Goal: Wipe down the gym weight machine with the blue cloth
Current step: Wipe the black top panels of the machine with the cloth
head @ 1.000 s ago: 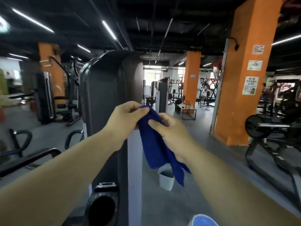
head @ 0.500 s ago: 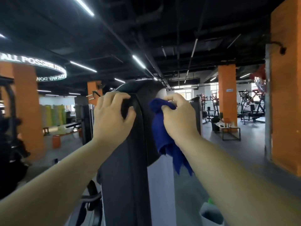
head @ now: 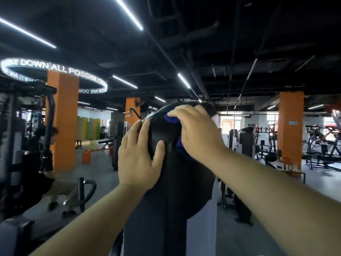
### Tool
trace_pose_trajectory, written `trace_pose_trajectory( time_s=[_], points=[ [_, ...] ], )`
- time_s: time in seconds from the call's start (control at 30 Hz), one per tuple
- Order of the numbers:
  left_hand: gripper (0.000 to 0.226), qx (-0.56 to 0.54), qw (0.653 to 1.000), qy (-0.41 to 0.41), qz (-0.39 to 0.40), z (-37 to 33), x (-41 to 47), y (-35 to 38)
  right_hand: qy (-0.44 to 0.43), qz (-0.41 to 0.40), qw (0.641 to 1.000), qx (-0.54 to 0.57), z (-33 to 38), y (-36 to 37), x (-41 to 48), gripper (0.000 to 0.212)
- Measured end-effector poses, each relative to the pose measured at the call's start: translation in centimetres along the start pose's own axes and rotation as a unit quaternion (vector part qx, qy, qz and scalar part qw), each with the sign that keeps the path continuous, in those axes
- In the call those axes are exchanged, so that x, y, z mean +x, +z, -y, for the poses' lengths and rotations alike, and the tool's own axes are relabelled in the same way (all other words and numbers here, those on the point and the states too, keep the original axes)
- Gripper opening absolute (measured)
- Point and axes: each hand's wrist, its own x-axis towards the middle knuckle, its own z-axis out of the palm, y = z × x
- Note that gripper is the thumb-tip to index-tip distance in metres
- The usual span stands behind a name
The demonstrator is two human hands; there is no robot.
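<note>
The weight machine (head: 166, 200) is a tall black column with a rounded top cover, straight in front of me. My left hand (head: 138, 159) lies against the cover's upper left side, fingers stretched along its edge and thumb spread on the front face. My right hand (head: 197, 132) is on the very top of the cover with its fingers curled over the bunched blue cloth (head: 180, 147), pressing it to the machine. Most of the cloth is hidden under that hand; only bits show by the fingertips and below the palm.
A person (head: 49, 163) sits at a dark machine on the left. An orange pillar (head: 62, 117) stands behind them and another orange pillar (head: 290, 130) at the right. More gym machines (head: 245, 139) stand further right, and an orange bench (head: 86, 156) is on the floor behind.
Both hands rose from holding the cloth in mid-air to the machine's top. My right hand slid the cloth up over the crown while my left hand's fingers straightened along the left edge.
</note>
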Motion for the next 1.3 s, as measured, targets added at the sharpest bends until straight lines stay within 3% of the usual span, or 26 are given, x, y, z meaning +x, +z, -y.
trace_pose_trajectory(
  time_s=[0.13, 0.2, 0.4, 0.53, 0.67, 0.97, 1.13, 1.3],
  points=[
    [0.068, -0.003, 1.0, 0.017, -0.003, 0.6, 0.1, 0.2, -0.059, 0.167, 0.984, -0.031, 1.1, -0.4, 4.1, 0.048],
    [0.069, -0.009, 1.0, 0.02, -0.005, 0.9, 0.2, 0.4, -0.065, 0.205, 0.976, -0.045, 1.2, -0.3, 5.1, 0.049],
    [0.069, -0.004, 1.0, 0.014, -0.008, 1.0, 0.1, 0.7, -0.027, 0.156, 0.986, -0.055, -0.4, -2.3, 1.5, 0.048],
    [0.069, -0.003, 1.0, 0.021, -0.013, 1.1, 0.3, 0.6, -0.055, 0.185, 0.974, -0.121, 1.7, -0.8, 3.3, 0.05],
    [0.07, -0.009, 1.0, 0.027, -0.008, 1.2, 0.2, 0.5, -0.025, 0.206, 0.973, -0.097, 2.5, -0.7, 4.0, 0.053],
    [0.066, 0.005, 0.999, 0.046, -0.026, 1.6, -0.1, 0.7, 0.086, 0.017, 0.996, -0.02, 1.2, 0.8, -1.8, 0.043],
    [0.055, 0.073, 0.971, 0.216, -0.066, 1.7, -1.0, 1.0, 0.103, -0.046, 0.994, 0.002, 1.3, 1.7, -3.6, 0.045],
    [0.058, 0.084, 0.965, 0.242, -0.052, 1.8, -1.0, 1.0, 0.189, -0.096, 0.977, 0.029, 2.5, 4.1, -8.3, 0.048]
  ],
)
